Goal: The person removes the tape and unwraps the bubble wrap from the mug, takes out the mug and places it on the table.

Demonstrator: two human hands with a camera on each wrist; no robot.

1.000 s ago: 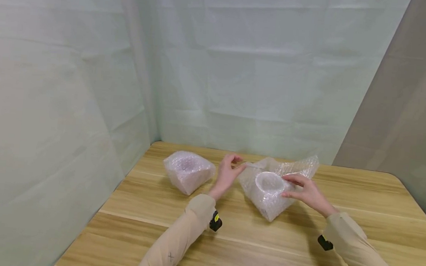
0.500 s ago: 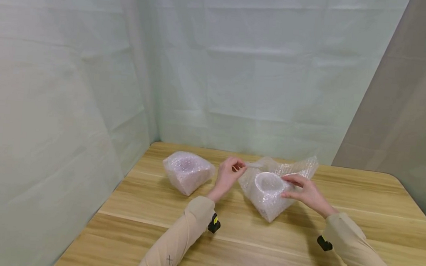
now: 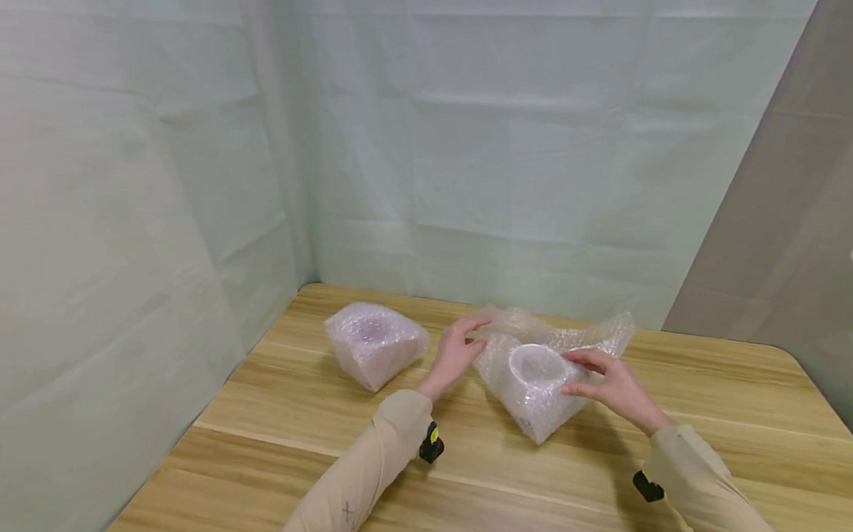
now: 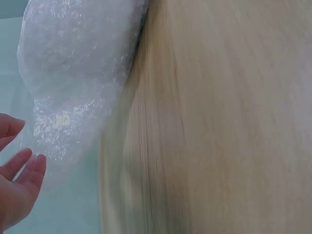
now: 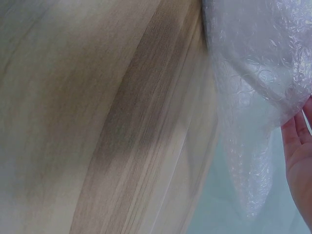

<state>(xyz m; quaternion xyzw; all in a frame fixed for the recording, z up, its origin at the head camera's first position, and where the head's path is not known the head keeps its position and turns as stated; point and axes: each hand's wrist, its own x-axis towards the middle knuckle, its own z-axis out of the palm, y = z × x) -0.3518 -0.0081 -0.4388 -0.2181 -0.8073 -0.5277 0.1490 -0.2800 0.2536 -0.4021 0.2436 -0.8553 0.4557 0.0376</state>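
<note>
A white round-rimmed object [image 3: 536, 366], cup-like, stands partly covered in a sheet of bubble wrap [image 3: 539, 413] right of the table's centre. My right hand [image 3: 613, 385] grips its right side through the wrap, thumb in front and fingers near the rim; in the right wrist view the fingers [image 5: 291, 131] touch the wrap. My left hand [image 3: 456, 352] is beside the sheet's raised left flap [image 3: 501, 322]. Its fingers are parted, and the left wrist view shows no wrap pinched between thumb and fingers [image 4: 36, 170]. How the object's lower part looks is hidden by the wrap.
A second bubble-wrapped bundle [image 3: 375, 341] sits to the left of my left hand, with a rounded form faintly visible inside. Everything rests on a wooden table [image 3: 498, 505]. A pale curtain [image 3: 495, 163] hangs behind its far edge.
My left hand, earlier pinching the wrap's left corner, has let go, and its fingers have spread. The flap has opened up and back to the left. The right hand keeps its place.
</note>
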